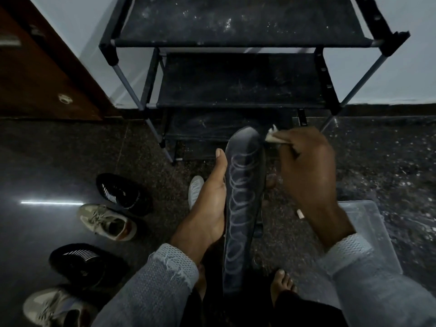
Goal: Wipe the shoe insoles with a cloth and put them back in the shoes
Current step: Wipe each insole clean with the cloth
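Insole [243,208] at centre frame, propped lengthwise in left hand [210,204], thumb along its nine o'clock edge, fingers behind, grip loose. Cloth [274,138] pinched tight in right hand [309,175] at toe tip, one o'clock. Could slip or bend under hard wiping. Only looping lines printed; no readable writing. Shoes [122,194] waiting at nine o'clock.

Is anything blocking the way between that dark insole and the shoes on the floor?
Nothing visible does. The left hand holds the dark insole, and only bare floor lies between it and the four shoes on the left.
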The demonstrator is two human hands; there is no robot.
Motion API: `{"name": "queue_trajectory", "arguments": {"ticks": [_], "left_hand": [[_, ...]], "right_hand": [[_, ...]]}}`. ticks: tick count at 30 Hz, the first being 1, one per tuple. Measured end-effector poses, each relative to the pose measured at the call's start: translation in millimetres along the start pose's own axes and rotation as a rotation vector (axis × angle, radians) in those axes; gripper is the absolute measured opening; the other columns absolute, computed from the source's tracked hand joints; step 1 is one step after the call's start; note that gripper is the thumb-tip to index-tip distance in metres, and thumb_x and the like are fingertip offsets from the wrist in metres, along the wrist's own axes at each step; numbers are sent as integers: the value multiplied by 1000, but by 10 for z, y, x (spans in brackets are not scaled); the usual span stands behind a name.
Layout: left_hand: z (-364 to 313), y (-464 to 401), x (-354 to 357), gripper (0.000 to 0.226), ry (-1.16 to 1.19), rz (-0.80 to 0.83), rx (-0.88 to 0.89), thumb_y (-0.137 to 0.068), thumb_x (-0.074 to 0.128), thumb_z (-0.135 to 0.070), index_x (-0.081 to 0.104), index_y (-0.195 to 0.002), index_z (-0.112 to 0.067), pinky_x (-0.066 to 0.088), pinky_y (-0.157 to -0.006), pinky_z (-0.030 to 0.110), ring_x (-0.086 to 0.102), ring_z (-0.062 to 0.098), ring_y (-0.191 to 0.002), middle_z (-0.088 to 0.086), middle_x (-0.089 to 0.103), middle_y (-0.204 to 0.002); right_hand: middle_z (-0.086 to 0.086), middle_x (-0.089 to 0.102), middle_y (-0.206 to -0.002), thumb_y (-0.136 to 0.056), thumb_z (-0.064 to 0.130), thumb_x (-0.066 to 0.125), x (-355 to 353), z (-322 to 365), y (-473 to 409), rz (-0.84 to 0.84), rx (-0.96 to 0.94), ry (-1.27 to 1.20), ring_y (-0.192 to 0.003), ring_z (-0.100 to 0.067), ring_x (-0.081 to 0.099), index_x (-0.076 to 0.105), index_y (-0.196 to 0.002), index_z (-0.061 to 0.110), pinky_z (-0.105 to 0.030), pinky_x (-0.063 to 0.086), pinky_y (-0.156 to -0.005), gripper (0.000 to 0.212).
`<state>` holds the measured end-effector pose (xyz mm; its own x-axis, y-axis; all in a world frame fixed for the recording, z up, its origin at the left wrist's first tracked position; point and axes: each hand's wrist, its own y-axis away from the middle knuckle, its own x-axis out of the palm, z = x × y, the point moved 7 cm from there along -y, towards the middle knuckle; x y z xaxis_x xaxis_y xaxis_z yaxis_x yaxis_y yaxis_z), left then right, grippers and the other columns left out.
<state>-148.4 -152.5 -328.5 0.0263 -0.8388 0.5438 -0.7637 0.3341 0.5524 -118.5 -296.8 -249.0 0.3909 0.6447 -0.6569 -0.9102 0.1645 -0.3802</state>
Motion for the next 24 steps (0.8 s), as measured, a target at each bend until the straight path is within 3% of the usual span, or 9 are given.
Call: {"name": "queue_trajectory", "arguments": {"ticks": [2, 6, 10, 14, 17, 21, 24], "left_hand": [[-23, 4, 5, 71, 8, 8, 5, -88, 35, -67, 58, -134, -17, 55, -90, 41, 63, 27, -114, 11, 64, -128], [-49, 19, 6, 68, -9, -3, 22, -90, 35, -65, 63, -128, -16, 45, -105, 46, 62, 28, -117, 10, 68, -123], [-46, 22, 40, 70, -23, 19, 24, -91, 33, -66, 57, -134, -18, 40, -110, 48, 62, 26, -118, 8, 64, -129], [5, 3, 66, 71, -50, 40, 6, -88, 36, -68, 54, -139, -21, 27, -118, 48, 53, 23, -128, 6, 57, -139], [42, 11, 104, 68, -80, 71, -2, -89, 35, -65, 56, -136, -21, 29, -118, 46, 52, 23, -130, 4, 60, -136], [59, 30, 138, 63, -88, 96, -7, -92, 34, -62, 56, -136, -22, 34, -115, 45, 56, 22, -126, 5, 62, -133], [32, 36, 127, 65, -69, 87, -4, -93, 34, -61, 52, -139, -19, 38, -112, 43, 57, 23, -126, 7, 62, -133]], "right_hand": [[4, 64, -100, -91, 11, 62, -66, -96, -25, -58, 109, -117, -91, -10, 60, 71, -104, 18, -17, 48, -80, 18], [2, 67, -101, -89, 11, 62, 8, -117, -16, -38, 214, -263, -91, -6, 63, 69, -105, 18, -21, 52, -79, 18], [5, 69, -101, -90, 8, 62, 81, -63, 14, 22, 229, -326, -90, -2, 64, 69, -106, 18, -13, 51, -75, 20], [4, 66, -104, -90, 1, 61, 58, 94, 19, -7, 62, -206, -95, -1, 62, 71, -106, 13, -14, 49, -87, 22], [0, 66, -106, -90, 0, 59, 119, 181, 29, 5, -25, -87, -98, -9, 61, 72, -107, 10, -17, 47, -91, 24], [-5, 65, -110, -91, 7, 54, 211, 331, 74, 39, -102, -20, -99, -20, 61, 70, -110, 6, -28, 51, -88, 24], [-9, 65, -110, -91, 18, 44, 237, 452, 108, 63, -194, 35, -95, -25, 61, 68, -111, 2, -27, 49, -82, 35]]}}
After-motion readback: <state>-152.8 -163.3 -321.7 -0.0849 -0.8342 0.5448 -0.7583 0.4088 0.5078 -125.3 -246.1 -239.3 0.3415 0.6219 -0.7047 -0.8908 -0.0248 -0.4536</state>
